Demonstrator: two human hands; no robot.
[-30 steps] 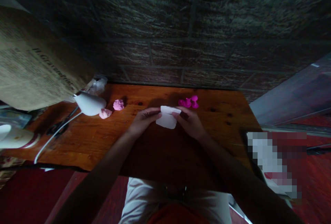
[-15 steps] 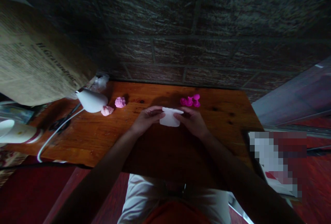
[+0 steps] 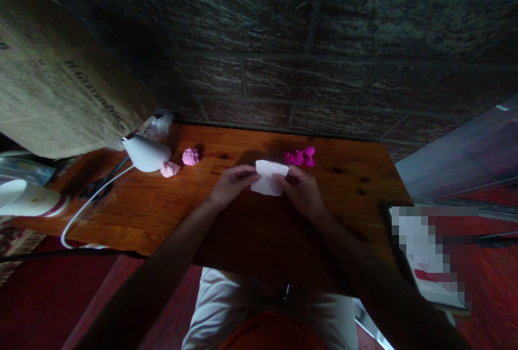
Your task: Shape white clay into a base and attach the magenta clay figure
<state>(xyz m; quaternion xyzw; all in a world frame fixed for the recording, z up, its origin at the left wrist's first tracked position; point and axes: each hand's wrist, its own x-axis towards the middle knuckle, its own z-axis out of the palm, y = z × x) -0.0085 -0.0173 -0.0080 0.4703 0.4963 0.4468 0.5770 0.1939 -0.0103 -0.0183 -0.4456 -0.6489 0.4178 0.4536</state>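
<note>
Between my two hands is a small piece of white paper with a crease across it; its upper part stands up from the lower part. My left hand pinches its left edge between thumb and fingers. At the right edge my right hand grips it, thumb lying on top near the crease. The paper is above the wooden table. Just beyond my right hand lie bright magenta rounded pieces, joined or touching. To the left of my left hand sit a crumpled pink lump and a paler pink lump.
A white teardrop-shaped device with a white cable stands at the left, beside dark-handled scissors. Farther left are a tipped paper cup and a large printed brown paper bag. A brick-patterned wall borders the table's back.
The paper's upper flap has lifted and opened, showing more of its face. Both hands keep their grip on it, and the whole view has shifted slightly.
</note>
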